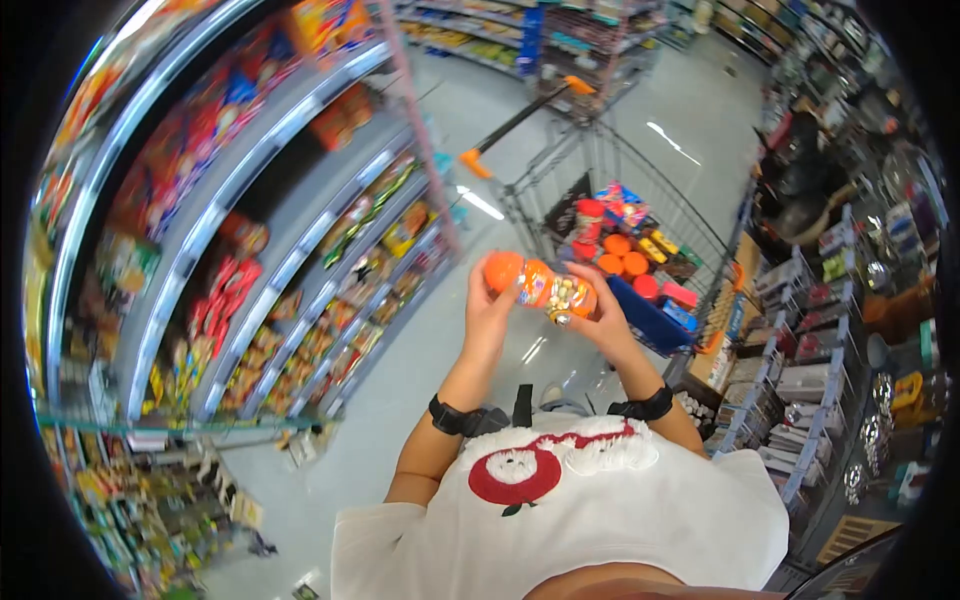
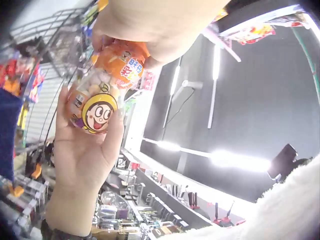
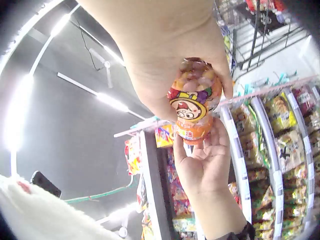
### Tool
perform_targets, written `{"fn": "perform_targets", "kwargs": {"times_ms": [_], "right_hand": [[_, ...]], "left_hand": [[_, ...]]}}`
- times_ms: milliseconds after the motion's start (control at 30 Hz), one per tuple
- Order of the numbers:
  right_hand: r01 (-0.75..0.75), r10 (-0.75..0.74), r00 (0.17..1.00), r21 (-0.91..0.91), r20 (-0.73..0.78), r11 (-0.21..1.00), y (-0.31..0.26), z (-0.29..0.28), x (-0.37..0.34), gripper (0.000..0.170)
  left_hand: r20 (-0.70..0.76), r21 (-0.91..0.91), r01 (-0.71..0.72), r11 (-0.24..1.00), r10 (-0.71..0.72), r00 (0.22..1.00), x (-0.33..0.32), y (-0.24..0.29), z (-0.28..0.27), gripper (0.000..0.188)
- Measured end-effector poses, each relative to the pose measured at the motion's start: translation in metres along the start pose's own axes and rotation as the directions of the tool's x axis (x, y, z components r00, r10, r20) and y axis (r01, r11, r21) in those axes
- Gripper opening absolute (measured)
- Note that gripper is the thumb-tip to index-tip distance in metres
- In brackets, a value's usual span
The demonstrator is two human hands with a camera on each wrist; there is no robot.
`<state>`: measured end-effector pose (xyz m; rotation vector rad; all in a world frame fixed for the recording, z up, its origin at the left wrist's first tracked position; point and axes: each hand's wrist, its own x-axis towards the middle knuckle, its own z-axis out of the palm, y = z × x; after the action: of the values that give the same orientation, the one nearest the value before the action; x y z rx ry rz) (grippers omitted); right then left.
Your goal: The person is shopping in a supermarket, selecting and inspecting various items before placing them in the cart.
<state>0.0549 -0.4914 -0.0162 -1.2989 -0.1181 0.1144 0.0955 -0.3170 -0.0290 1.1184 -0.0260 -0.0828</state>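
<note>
A clear plastic candy jar (image 1: 540, 284) with an orange lid lies sideways in front of the chest, held between both hands. My left hand (image 1: 485, 308) grips it at the orange-lid end. Around its other end, where pale round candies show through, my right hand (image 1: 608, 325) curls its fingers and thumb. In the left wrist view a cartoon face label (image 2: 98, 113) shows beside the right hand's fingers. The right wrist view has the jar (image 3: 192, 102) between the right hand above and the left hand (image 3: 205, 165) below.
Just beyond the hands stands a wire shopping cart (image 1: 660, 180) with an orange-ended handle (image 1: 520, 130). Inside are orange-lidded containers (image 1: 617, 245) and several packets. Snack shelves (image 1: 300, 250) line the left; racks of kitchenware (image 1: 820, 330) line the right. A grey floor (image 1: 420, 370) lies between.
</note>
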Motion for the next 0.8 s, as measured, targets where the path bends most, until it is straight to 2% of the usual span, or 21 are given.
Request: {"fn": "perform_targets", "kwargs": {"times_ms": [67,100,200,233,333,367,467,567,667,733,800], "right_hand": [[0.009,-0.011,0.990,0.012,0.142,1.000,0.005,0.042,0.020,0.071],[0.014,-0.011,0.974,-0.014,0.226,1.000,0.006,0.066,0.029,0.073],[0.033,-0.041,0.894,0.025,0.446,0.999,0.022,0.143,0.060,0.074],[0.023,-0.059,0.855,0.075,0.515,0.997,0.030,0.168,0.071,0.074],[0.084,-0.077,0.767,0.019,0.637,0.996,0.035,0.240,0.091,0.073],[0.115,-0.107,0.756,0.030,0.646,0.993,0.035,0.259,0.095,0.072],[0.286,-0.216,0.712,0.005,0.668,0.958,0.038,0.297,0.100,0.072],[0.406,-0.299,0.679,-0.003,0.670,0.914,0.038,0.316,0.102,0.074],[0.258,-0.242,0.733,0.069,0.636,0.964,0.044,0.319,0.109,0.073],[0.454,-0.329,0.680,-0.025,0.655,0.890,0.042,0.316,0.119,0.076],[0.647,-0.430,0.615,-0.111,0.661,0.754,0.036,0.312,0.126,0.076]], "left_hand": [[-0.071,-0.045,-0.049,0.998,0.046,0.996,-0.012,0.036,-0.043,0.052],[-0.106,-0.015,-0.074,0.997,0.072,0.992,-0.019,0.050,-0.068,0.045],[-0.293,-0.081,-0.103,0.991,0.075,0.953,-0.044,0.095,-0.142,0.042],[-0.333,-0.070,-0.165,0.984,0.133,0.933,-0.055,0.112,-0.162,0.040],[-0.398,-0.085,-0.304,0.949,0.247,0.883,-0.080,0.151,-0.210,0.039],[-0.409,-0.062,-0.340,0.938,0.287,0.866,-0.087,0.162,-0.218,0.039],[-0.438,-0.131,-0.362,0.923,0.273,0.856,-0.096,0.174,-0.236,0.043],[-0.352,-0.236,-0.261,0.936,0.168,0.921,-0.095,0.168,-0.255,0.050],[-0.348,-0.103,-0.300,0.948,0.249,0.904,-0.085,0.172,-0.258,0.054],[-0.312,-0.097,-0.332,0.938,0.288,0.905,-0.074,0.184,-0.251,0.054],[-0.299,-0.104,-0.356,0.928,0.313,0.902,-0.062,0.186,-0.245,0.054]]}}
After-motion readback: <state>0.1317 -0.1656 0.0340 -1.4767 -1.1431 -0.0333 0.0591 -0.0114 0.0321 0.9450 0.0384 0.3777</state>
